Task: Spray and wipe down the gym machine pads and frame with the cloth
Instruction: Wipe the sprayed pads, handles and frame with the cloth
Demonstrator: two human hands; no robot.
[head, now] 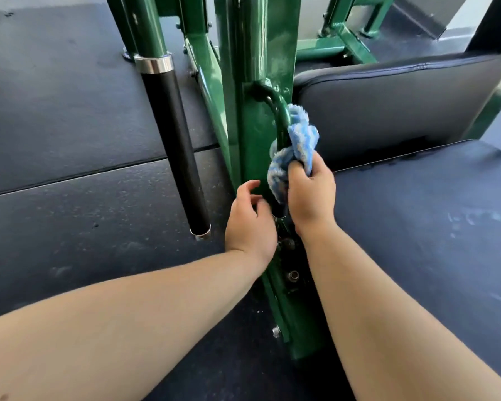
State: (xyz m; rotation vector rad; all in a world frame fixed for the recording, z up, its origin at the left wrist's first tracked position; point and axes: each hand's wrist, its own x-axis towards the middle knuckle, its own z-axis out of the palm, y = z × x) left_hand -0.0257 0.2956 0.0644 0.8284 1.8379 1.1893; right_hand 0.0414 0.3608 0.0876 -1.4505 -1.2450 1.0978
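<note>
A green gym machine frame post (253,82) runs up the middle of the head view, with a curved green handle (278,108) welded to its side. My right hand (310,195) grips a bunched blue and white cloth (297,146) wrapped around that handle. My left hand (250,224) hovers beside the post just left of the cloth, fingers loosely curled and holding nothing. To the right lie the dark back pad (388,105) and the dark seat pad (431,227), which shows wet streaks. No spray bottle is in view.
A black foam-covered bar (174,146) with chrome end caps hangs left of the post. Dark rubber floor mats (70,140) spread to the left. More green frame legs (347,39) stand at the back. Bolts (292,274) sit on the frame under my wrists.
</note>
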